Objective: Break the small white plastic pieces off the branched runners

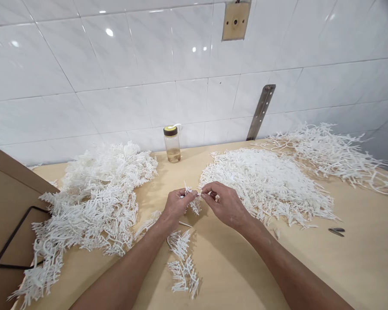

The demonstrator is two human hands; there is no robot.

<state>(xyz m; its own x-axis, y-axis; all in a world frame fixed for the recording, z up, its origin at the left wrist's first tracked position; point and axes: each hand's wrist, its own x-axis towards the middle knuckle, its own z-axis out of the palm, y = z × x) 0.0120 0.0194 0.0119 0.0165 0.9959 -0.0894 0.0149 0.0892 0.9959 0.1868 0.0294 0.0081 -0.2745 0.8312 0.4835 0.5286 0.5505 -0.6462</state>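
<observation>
My left hand (177, 206) is closed around a strand of white branching plastic sprigs (194, 206), which hangs out past the thumb. Close on its right, my right hand (224, 202) pinches thumb and forefinger together at the strand's edge; whatever lies between those fingertips is too small to make out. A pale tapered point (185, 224) shows below my left hand, its other end hidden. Beneath, a length of joined white sprigs (183, 267) trails over the wooden table (233, 275).
White sprigs are heaped at left (93, 202) and right (271, 181), with a looser branching pile (333, 150) at the far right. A lidded bottle (173, 146) stands near the tiled wall. Small metal snips (336, 232) lie at right. A metal bracket (261, 112) leans behind.
</observation>
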